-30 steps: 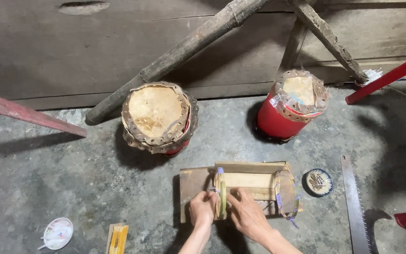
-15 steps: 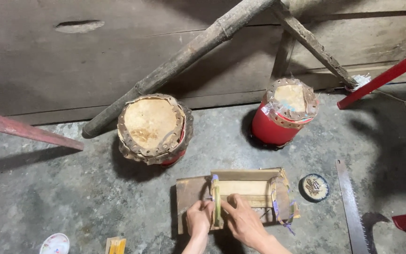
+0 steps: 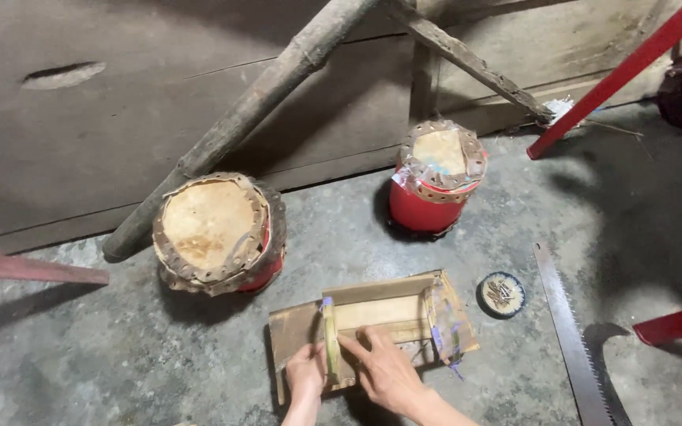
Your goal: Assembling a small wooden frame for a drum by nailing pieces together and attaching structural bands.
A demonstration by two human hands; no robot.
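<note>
In the head view, the wooden frame (image 3: 372,323) lies flat on the concrete floor (image 3: 80,355), in front of the two red drums (image 3: 215,237). Its long axis runs left to right, with the right end turned a little away from the person. It looks stiff, rather light and rough, so the long edges seem the best places to hold.

The left hand (image 3: 306,377) is closed on a bamboo band (image 3: 330,347) wrapped around the frame. The right hand (image 3: 388,371) presses beside it with open fingers (image 3: 354,345), grasping nothing.

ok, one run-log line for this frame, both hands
left hand: on bamboo ring | right hand: fingers on wooden board beside ring | nearby: two red drums, handsaw, small round tin | floor: concrete
</note>
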